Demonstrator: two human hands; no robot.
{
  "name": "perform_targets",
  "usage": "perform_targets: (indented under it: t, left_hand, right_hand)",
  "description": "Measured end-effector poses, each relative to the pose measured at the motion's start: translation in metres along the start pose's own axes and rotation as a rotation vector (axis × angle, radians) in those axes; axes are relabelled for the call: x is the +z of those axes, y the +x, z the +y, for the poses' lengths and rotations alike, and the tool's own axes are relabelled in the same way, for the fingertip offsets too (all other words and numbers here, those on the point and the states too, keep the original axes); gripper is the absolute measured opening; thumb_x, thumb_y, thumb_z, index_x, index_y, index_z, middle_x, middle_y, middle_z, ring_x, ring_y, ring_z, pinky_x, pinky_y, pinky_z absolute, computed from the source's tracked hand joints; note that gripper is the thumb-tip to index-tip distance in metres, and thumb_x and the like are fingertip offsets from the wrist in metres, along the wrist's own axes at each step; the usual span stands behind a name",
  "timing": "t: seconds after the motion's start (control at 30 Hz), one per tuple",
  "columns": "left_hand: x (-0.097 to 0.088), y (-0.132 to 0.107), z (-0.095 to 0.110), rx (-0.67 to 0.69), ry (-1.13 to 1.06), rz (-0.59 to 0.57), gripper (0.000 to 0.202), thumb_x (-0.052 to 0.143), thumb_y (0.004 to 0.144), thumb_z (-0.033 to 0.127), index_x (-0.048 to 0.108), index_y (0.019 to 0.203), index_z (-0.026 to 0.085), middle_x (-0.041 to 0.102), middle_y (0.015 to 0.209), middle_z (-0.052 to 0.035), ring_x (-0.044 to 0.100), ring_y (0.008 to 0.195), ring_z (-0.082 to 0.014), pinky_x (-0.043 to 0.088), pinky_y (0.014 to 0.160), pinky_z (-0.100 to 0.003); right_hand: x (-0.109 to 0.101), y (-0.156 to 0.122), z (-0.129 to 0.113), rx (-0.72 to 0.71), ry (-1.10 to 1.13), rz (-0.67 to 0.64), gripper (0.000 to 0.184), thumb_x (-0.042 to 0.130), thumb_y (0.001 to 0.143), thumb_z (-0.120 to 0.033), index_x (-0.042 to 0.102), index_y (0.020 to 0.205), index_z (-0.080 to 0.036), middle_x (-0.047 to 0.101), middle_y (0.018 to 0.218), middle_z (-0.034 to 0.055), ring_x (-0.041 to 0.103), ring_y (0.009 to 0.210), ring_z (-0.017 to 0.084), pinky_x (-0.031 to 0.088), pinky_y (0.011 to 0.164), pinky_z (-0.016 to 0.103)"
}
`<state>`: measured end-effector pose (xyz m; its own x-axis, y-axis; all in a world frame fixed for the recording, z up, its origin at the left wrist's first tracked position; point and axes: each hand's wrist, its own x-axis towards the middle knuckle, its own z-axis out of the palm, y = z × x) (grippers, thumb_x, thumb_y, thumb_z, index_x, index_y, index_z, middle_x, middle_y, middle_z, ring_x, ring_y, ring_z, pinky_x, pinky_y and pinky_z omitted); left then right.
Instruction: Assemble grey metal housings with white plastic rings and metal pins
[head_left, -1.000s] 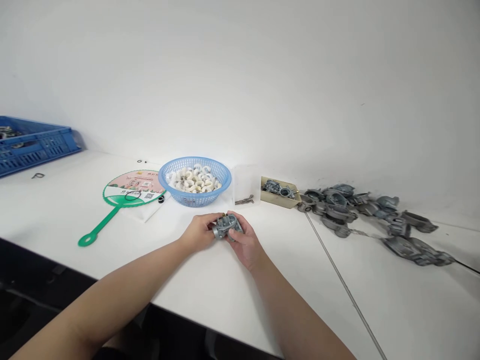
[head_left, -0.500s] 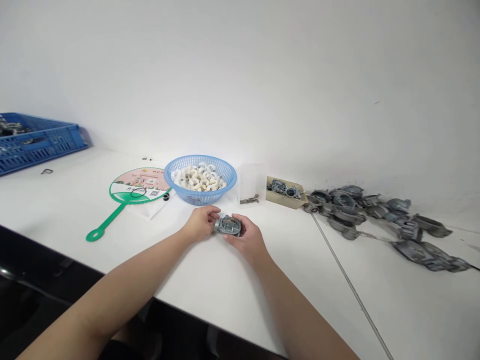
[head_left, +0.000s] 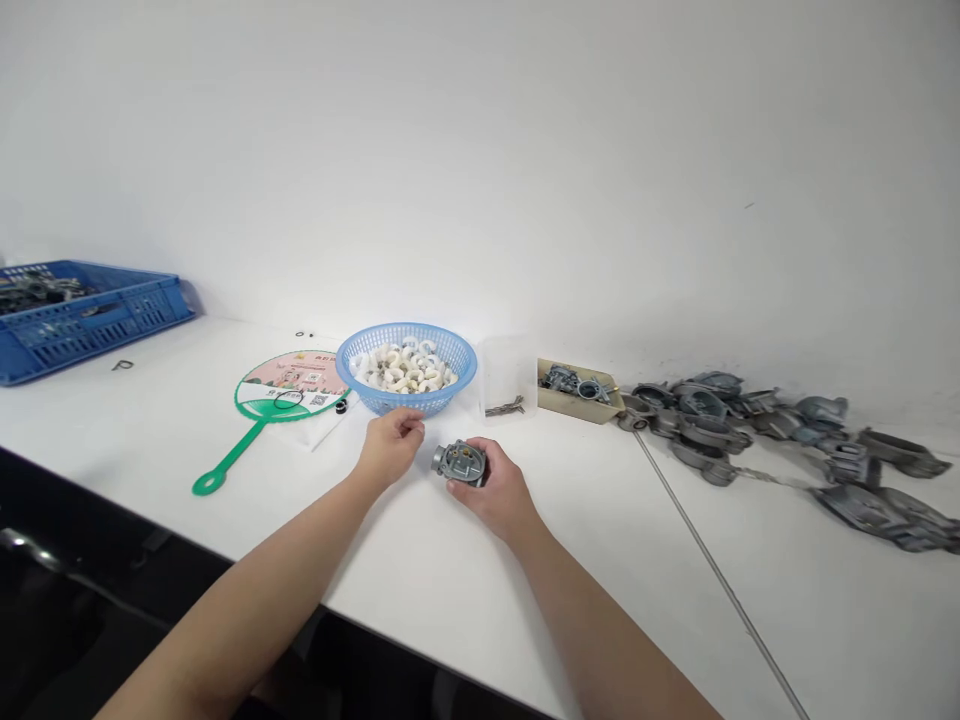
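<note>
I have the right hand wrapped round the metal part in front of the blue basket; the left hand, curled, sits nearer that basket, its contents unclear to me

Dull metal is meeting smooth plastic.
The grey part is showing matt, cast-looking metal, while the castings at right are looking duller and rougher. The basket, the crate and the fan handle are showing smooth coloured plastic. The box is looking like translucent plastic, the tray like matt plastic. The tabletop is appearing smooth and pale, the wall flat and matt.
</note>
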<state>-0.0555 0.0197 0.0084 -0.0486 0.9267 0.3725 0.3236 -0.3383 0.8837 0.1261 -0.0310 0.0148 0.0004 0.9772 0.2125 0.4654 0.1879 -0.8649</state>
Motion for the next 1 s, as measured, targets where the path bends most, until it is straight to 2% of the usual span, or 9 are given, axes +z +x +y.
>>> perform_targets:
  t: [0.17,0.27,0.37,0.5,0.57,0.63,0.77,0.9,1.0]
  left_hand:
    - [-0.028,0.015,0.011,0.047,0.066,0.233,0.034,0.044,0.084,0.035,0.059,0.102,0.011,0.068,0.084,-0.0067,0.066,0.073,-0.0151,0.054,0.072,-0.028]
    - [-0.044,0.046,0.02,0.053,0.168,0.255,0.036,0.041,0.085,0.036,0.058,0.105,0.012,0.068,0.084,-0.0069,0.067,0.073,-0.016,0.054,0.069,-0.027]
    - [-0.049,0.084,0.029,0.063,0.327,0.129,0.027,0.05,0.08,0.028,0.064,0.099,0.016,0.07,0.084,-0.0052,0.066,0.078,-0.0176,0.052,0.071,-0.027]
    - [-0.041,0.126,0.036,0.083,0.552,-0.149,0.019,0.059,0.076,0.016,0.068,0.092,0.019,0.07,0.093,-0.005,0.064,0.088,-0.0183,0.049,0.082,-0.028]
    - [-0.034,0.141,0.036,0.081,0.65,-0.269,0.015,0.06,0.081,0.019,0.067,0.093,0.017,0.068,0.099,-0.0064,0.062,0.092,-0.0185,0.048,0.085,-0.032]
    - [-0.027,0.153,0.035,0.066,0.736,-0.344,0.019,0.057,0.086,0.027,0.063,0.101,0.016,0.063,0.106,-0.0075,0.06,0.097,-0.019,0.049,0.087,-0.037]
    - [-0.019,0.168,0.032,0.025,0.832,-0.404,0.029,0.054,0.089,0.03,0.055,0.114,0.015,0.057,0.115,-0.0085,0.058,0.099,-0.0203,0.051,0.084,-0.04]
    - [-0.017,0.17,0.03,0.002,0.848,-0.426,0.029,0.055,0.088,0.03,0.055,0.113,0.015,0.058,0.112,-0.0081,0.059,0.097,-0.0197,0.052,0.081,-0.038]
    - [-0.018,0.165,0.029,0.008,0.836,-0.425,0.027,0.055,0.088,0.031,0.057,0.109,0.014,0.059,0.108,-0.0066,0.06,0.094,-0.0195,0.052,0.079,-0.036]
  right_hand:
    - [-0.005,-0.001,-0.002,0.016,0.014,-0.025,0.053,0.073,0.056,-0.028,0.054,0.106,-0.024,0.066,0.099,0.0022,0.063,0.089,0.021,0.048,0.082,0.036]
    - [-0.008,-0.002,-0.003,0.02,0.029,-0.051,0.051,0.071,0.059,-0.028,0.052,0.106,-0.025,0.066,0.101,0.0022,0.063,0.091,0.021,0.048,0.082,0.036]
    - [-0.01,-0.003,-0.003,0.021,0.034,-0.052,0.05,0.07,0.06,-0.027,0.052,0.106,-0.025,0.065,0.101,0.0017,0.062,0.091,0.021,0.048,0.083,0.036]
    - [-0.009,-0.002,-0.001,0.016,0.023,-0.055,0.05,0.07,0.059,-0.027,0.052,0.105,-0.026,0.065,0.1,0.0011,0.062,0.089,0.021,0.048,0.082,0.035]
    - [-0.008,-0.002,-0.001,0.017,0.02,-0.031,0.049,0.07,0.058,-0.025,0.053,0.104,-0.026,0.066,0.097,0.0008,0.063,0.087,0.021,0.049,0.08,0.035]
    - [-0.007,-0.002,0.0,0.02,0.027,-0.003,0.049,0.07,0.056,-0.023,0.054,0.103,-0.026,0.066,0.095,0.0004,0.063,0.085,0.021,0.049,0.078,0.035]
    - [-0.006,-0.001,0.001,0.006,0.032,0.018,0.05,0.068,0.056,-0.023,0.054,0.103,-0.026,0.067,0.097,0.0011,0.063,0.086,0.021,0.049,0.079,0.035]
    - [-0.008,0.0,0.004,0.007,0.02,-0.015,0.05,0.067,0.057,-0.025,0.053,0.105,-0.027,0.066,0.099,0.0012,0.063,0.089,0.021,0.048,0.081,0.035]
    - [-0.007,0.0,0.004,0.003,0.03,0.01,0.048,0.066,0.057,-0.023,0.054,0.103,-0.027,0.066,0.097,0.0007,0.062,0.087,0.02,0.048,0.08,0.035]
